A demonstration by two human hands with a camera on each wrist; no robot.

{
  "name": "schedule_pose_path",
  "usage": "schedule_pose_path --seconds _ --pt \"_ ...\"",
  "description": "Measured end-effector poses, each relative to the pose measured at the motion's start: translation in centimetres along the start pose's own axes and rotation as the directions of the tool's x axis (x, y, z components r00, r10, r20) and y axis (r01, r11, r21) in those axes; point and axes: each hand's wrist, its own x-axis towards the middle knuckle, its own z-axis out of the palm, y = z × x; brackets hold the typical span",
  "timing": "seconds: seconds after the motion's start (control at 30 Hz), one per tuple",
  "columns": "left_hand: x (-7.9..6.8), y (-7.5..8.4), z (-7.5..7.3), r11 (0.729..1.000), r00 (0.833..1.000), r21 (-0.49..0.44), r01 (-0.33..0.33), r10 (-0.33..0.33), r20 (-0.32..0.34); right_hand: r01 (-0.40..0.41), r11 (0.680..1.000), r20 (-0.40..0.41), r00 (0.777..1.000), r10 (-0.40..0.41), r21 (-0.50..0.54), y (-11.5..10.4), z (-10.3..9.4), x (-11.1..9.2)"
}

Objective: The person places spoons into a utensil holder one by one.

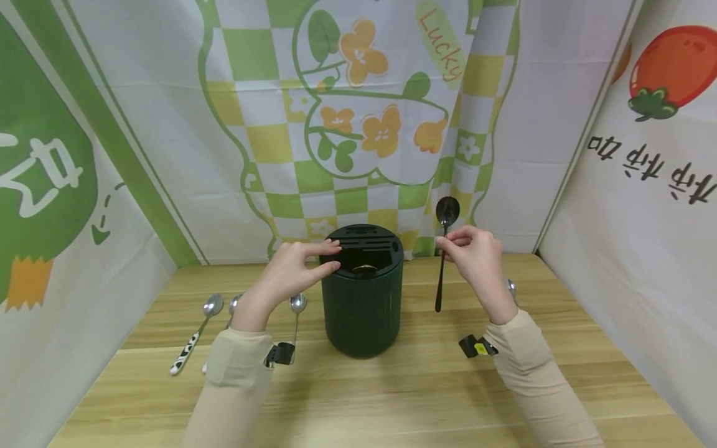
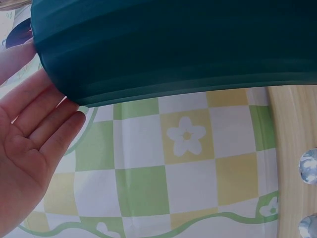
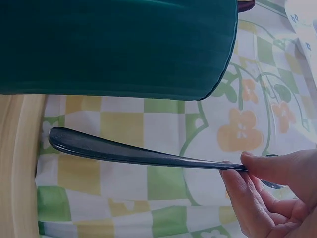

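Observation:
A dark green utensil holder [image 1: 363, 317] with a slotted black top stands upright on the table. Something gold-coloured [image 1: 365, 269] shows inside its large opening. My left hand [image 1: 294, 267] touches the holder's rim on the left, its fingers fairly straight and its thumb apart from them. To the right of the holder, my right hand [image 1: 476, 255] pinches a black spoon [image 1: 447, 213] at the neck between thumb and fingers. The spoon's bowl points up, and its handle [image 3: 114, 149] hangs down beside the holder in the right wrist view.
On the wooden table [image 1: 370, 404], left of the holder, lie a spoon with a black-and-white patterned handle [image 1: 185, 354], a second spoon [image 1: 235, 303] partly behind my left wrist, and a silver spoon [image 1: 298, 302]. Another spoon [image 1: 511, 287] shows behind my right wrist. A checkered curtain [image 1: 269, 149] hangs behind.

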Motion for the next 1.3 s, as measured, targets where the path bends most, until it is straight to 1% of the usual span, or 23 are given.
schedule_pose_path --seconds 0.43,0.6,0.73,1.1,1.3 --pt "0.0 0.1 -0.1 1.0 1.0 0.007 -0.001 0.001 0.003 0.022 0.999 -0.036 0.999 -0.02 0.048 -1.2 -0.2 0.1" --pt "0.0 0.2 -0.1 1.0 1.0 0.008 -0.003 0.003 0.003 0.03 0.996 -0.047 0.999 -0.026 0.081 -1.9 -0.3 0.1" --pt "0.0 0.1 -0.1 1.0 1.0 0.008 -0.009 0.009 -0.003 0.041 0.996 -0.058 0.998 -0.036 0.083 -2.3 -0.4 0.1" --pt "0.0 0.1 -0.1 1.0 1.0 0.013 -0.018 0.018 -0.014 0.142 0.988 -0.124 0.983 -0.134 0.065 -2.9 -0.5 0.0" --pt "0.0 0.0 0.0 1.0 1.0 0.009 -0.014 0.014 -0.012 0.174 0.979 -0.15 0.976 -0.157 0.109 -3.5 -0.5 -0.1"
